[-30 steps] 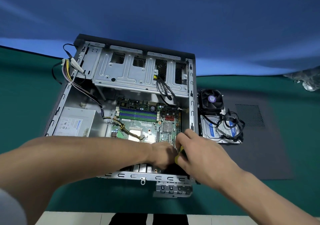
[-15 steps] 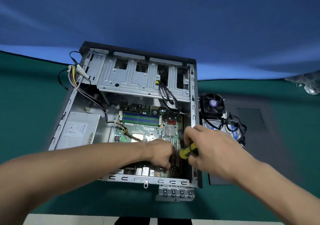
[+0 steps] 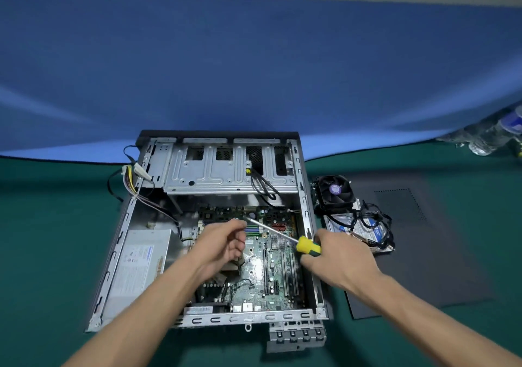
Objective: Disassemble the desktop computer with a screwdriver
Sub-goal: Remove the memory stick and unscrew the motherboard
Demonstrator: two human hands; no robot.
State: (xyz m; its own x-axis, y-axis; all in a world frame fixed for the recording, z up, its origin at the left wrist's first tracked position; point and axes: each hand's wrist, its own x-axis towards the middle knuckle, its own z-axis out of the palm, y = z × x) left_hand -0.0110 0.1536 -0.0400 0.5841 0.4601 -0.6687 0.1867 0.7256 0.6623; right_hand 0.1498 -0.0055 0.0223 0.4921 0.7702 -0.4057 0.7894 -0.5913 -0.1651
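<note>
both hands are sitting higher over the case now than half a second back, when they were bunched low near the front edge, and the screwdriver (image 3: 285,238) is now showing its whole shaft instead of just a bit of handle. right hand (image 3: 341,262) is wrapping its grip around the yellow and black handle, with the metal shaft slanting up and away to the left of that grip. the tip is ending just beside the fingertips of the left hand (image 3: 223,246), which is curling its fingers loosely above the motherboard (image 3: 262,270); can't tell if it's pinching anything, could be a screw but it's too small to see.

the open computer case (image 3: 209,317) is lying flat on the green tabletop (image 3: 53,225), directly under both hands. power supply (image 3: 138,265) is sitting inside, off to the left of the left hand. drive cage (image 3: 220,174) is spanning the far end, beyond the screwdriver tip. to the right of the gripping hand, outside the case, a cooler fan (image 3: 334,193) and a hard drive (image 3: 367,227) with black cables are lying on a dark side panel (image 3: 437,253). a small metal bracket (image 3: 295,338) is lying just beside the case's near edge.
</note>
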